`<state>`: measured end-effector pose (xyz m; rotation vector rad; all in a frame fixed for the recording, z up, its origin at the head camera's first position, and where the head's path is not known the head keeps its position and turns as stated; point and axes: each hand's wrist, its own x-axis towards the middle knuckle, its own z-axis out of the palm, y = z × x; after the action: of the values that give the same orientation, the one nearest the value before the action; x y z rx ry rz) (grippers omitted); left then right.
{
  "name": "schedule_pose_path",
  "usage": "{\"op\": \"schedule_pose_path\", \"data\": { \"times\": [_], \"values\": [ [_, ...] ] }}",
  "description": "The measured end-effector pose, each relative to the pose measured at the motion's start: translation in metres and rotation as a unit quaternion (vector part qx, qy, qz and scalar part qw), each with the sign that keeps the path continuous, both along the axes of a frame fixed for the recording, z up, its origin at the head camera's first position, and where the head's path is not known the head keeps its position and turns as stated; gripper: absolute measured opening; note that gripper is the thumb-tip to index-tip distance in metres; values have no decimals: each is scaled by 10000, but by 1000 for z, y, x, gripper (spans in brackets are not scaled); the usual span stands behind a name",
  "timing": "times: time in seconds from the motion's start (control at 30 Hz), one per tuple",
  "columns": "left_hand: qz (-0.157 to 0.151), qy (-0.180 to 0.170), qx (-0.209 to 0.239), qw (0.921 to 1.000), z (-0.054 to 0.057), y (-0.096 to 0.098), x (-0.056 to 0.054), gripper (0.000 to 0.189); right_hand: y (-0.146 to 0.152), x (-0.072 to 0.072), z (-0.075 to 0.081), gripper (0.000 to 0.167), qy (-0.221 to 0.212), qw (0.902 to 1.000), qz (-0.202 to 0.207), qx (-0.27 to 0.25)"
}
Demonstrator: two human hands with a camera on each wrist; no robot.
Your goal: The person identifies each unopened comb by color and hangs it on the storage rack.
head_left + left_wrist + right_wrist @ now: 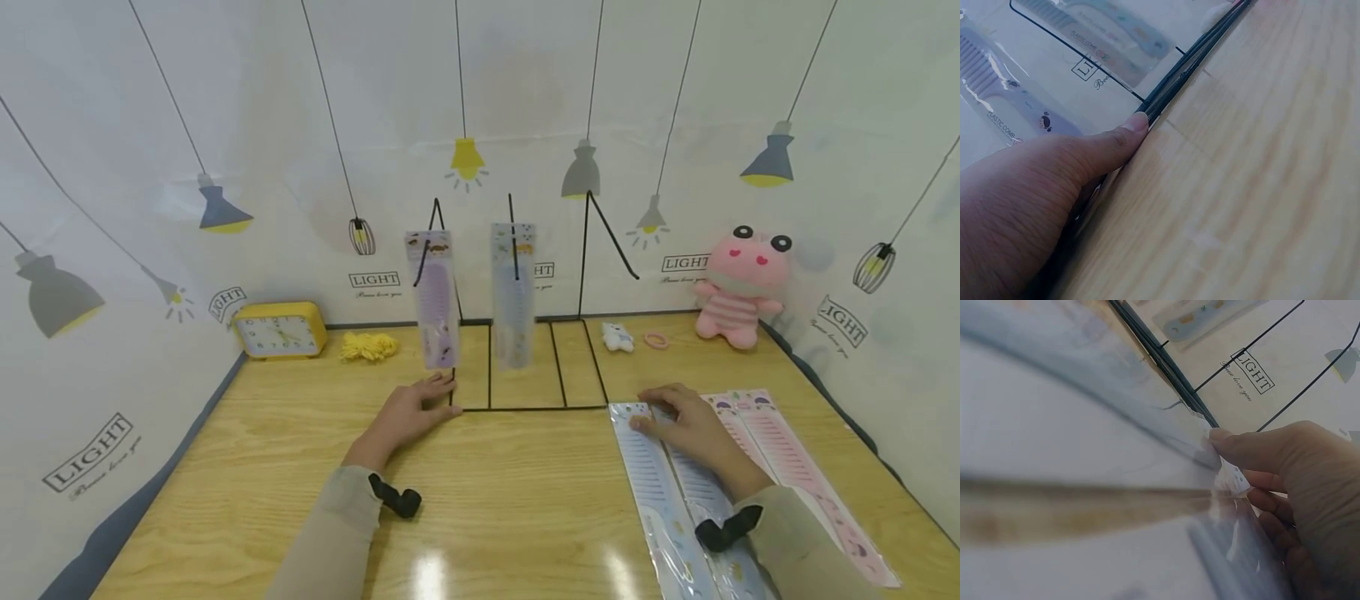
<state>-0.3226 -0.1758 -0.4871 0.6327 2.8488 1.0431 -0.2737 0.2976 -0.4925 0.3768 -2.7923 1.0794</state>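
In the head view a black wire rack [532,409] stands on the table against the wall. Its left hook carries a packaged purple comb [435,300]; on the middle hook hangs a packaged blue comb [513,308]. My left hand [408,414] rests at the rack's front left corner, thumb [1130,128] pressing the wire, fingers stretched out and partly hidden in the left wrist view. Over at the right, my right hand [690,425] pinches the top edge of a blue comb packet [651,479]. A second blue packet [705,492] lies beside it, partly under the hand.
Pink comb packets [806,479] lie right of the blue ones. Along the back are a yellow clock [279,329], yellow yarn [369,346], a small white figure [617,337], a pink ring [656,340] and a pink plush toy [742,287]. A printed cloth [525,100] surrounds the table.
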Motion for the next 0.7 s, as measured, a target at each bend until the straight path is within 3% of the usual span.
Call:
{"op": "schedule_pose_path", "data": {
  "times": [0.27, 0.7],
  "values": [
    [17, -27, -16, 10000, 1, 0, 0, 60, 0, -1, -1, 51, 357, 9991, 79, 218],
    [-16, -77, 55, 10000, 4, 1, 3, 60, -2, 1, 4, 41, 414, 9990, -32, 152]
  ]
}}
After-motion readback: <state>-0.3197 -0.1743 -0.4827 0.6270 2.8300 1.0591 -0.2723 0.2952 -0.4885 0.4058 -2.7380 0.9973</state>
